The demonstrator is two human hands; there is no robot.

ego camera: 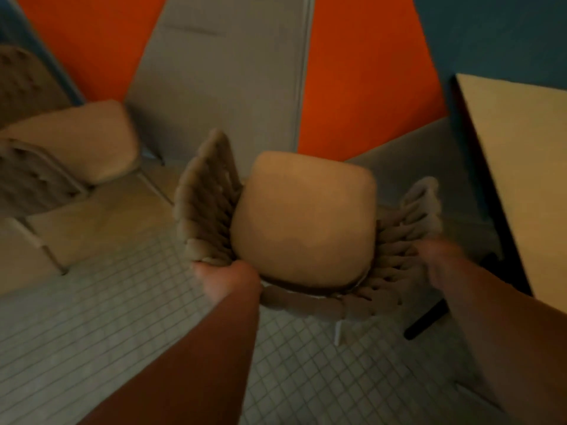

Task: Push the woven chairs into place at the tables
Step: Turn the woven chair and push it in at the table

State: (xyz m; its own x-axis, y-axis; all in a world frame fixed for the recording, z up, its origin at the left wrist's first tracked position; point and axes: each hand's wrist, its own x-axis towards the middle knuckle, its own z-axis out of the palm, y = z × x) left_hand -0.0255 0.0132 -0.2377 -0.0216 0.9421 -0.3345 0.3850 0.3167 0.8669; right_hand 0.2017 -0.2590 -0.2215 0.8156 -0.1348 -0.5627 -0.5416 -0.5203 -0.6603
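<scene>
Both hands grip the back of a woven chair (303,222) with a tan cushion: the left hand (225,279) at its left corner, the right hand (440,265) on the right side. A worktop (527,167) stands just right; two more chairs (73,154) sit left.

Café, cushioned woven chairs (303,222), table (521,167)

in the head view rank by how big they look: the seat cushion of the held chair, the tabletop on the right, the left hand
1. Seat cushion of the held woven chair, though it sits close to the camera.
2. Tabletop, cut off by the frame edge, so its rank against the cushion is unsure.
3. Left hand, clearly the smallest.
</scene>
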